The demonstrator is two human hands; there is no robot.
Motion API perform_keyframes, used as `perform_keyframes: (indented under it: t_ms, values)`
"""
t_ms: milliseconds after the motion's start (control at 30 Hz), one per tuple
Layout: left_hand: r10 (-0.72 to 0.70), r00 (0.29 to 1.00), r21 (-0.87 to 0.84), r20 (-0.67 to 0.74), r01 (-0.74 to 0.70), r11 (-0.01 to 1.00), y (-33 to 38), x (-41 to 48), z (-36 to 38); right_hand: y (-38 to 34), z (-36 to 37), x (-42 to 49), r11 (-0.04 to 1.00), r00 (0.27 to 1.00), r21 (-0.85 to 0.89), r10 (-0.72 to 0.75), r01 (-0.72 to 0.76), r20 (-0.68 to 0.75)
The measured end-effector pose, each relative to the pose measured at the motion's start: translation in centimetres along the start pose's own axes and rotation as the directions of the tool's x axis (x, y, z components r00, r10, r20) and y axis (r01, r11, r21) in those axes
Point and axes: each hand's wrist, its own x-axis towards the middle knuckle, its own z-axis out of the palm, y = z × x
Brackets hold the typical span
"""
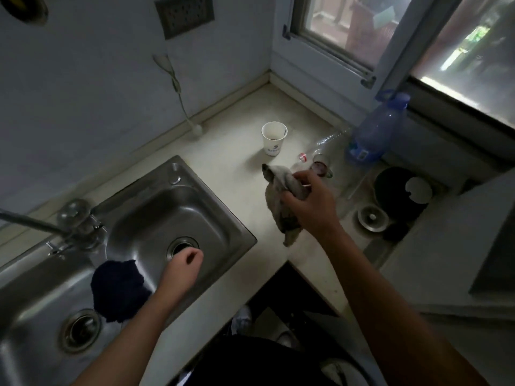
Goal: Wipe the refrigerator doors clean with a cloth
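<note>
My right hand (309,203) grips a crumpled grey cloth (274,196) and holds it above the pale countertop (237,151), right of the sink. The cloth hangs down below my fist. My left hand (185,264) hovers over the right basin of the steel sink (167,207), near the drain, with its fingers curled and nothing in them. A dark blue cloth (118,289) lies draped over the divider between the two basins, just left of my left wrist. No refrigerator is in view.
A white paper cup (274,137) stands on the counter beyond the grey cloth. A large blue water bottle (376,129) and a small clear bottle (309,157) sit near the window. The faucet (69,218) is at the left. A black round pot (398,188) sits at the right.
</note>
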Motion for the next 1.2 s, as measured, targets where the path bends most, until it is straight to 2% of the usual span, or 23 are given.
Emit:
perform_keyframes:
  t_ms: [100,233,300,400,500,600,667,733,800,867,967,1067,1200]
  values:
    - [-0.014,0.999,-0.002,0.032,0.014,1.0,0.4,2.6,-0.5,3.0,2.0,3.9,0.993,0.995,-0.059,0.1,-0.098,0.026]
    - [-0.026,0.998,-0.011,0.055,0.026,1.0,1.8,4.3,-0.5,8.6,3.4,5.3,0.93,0.974,-0.318,0.217,-0.184,0.069]
    - [-0.026,0.997,-0.002,0.066,0.026,1.0,2.1,5.1,-0.3,10.0,3.2,5.1,0.908,0.972,-0.364,0.235,-0.207,0.032]
    - [-0.041,0.996,-0.012,0.076,0.042,0.999,2.0,6.0,-0.1,9.9,2.7,4.9,0.922,0.98,-0.33,0.195,-0.2,-0.048]
    - [-0.048,0.994,-0.022,0.102,0.05,0.999,1.9,6.4,0.3,8.7,2.8,4.6,0.949,0.993,-0.301,0.07,-0.095,-0.092]
    - [-0.055,0.993,-0.03,0.102,0.058,0.998,2.7,6.1,0.5,7.9,3.7,4.2,0.922,0.999,-0.387,0.026,-0.012,0.031]
    - [-0.058,0.994,-0.022,0.092,0.06,0.998,2.6,6.2,0.6,8.1,4.9,3.6,0.85,0.978,-0.526,0.088,0.027,0.192]
    - [-0.055,0.994,-0.025,0.091,0.057,0.998,2.3,6.3,0.7,8.7,5.7,3.0,0.777,0.946,-0.628,0.166,0.05,0.28]
    - [-0.045,0.994,-0.031,0.096,0.048,0.998,2.0,6.4,0.7,8.8,5.8,2.5,0.785,0.946,-0.618,0.173,0.034,0.273]
    - [-0.039,0.995,-0.028,0.097,0.042,0.999,2.0,6.2,0.7,8.6,5.5,2.1,0.822,0.978,-0.568,0.092,0.032,0.187]
    - [-0.022,0.993,-0.013,0.115,0.024,1.0,1.8,5.8,0.8,8.5,5.1,1.0,0.817,0.998,-0.575,-0.013,0.049,0.066]
    - [-0.009,0.992,0.004,0.123,0.009,1.0,1.3,5.2,1.2,9.0,5.1,0.0,0.799,0.972,-0.6,0.118,0.029,0.203]
    - [0.003,0.992,-0.005,0.129,-0.003,1.0,1.2,4.2,1.7,8.9,4.0,0.1,0.813,0.887,-0.582,0.266,0.004,0.377]
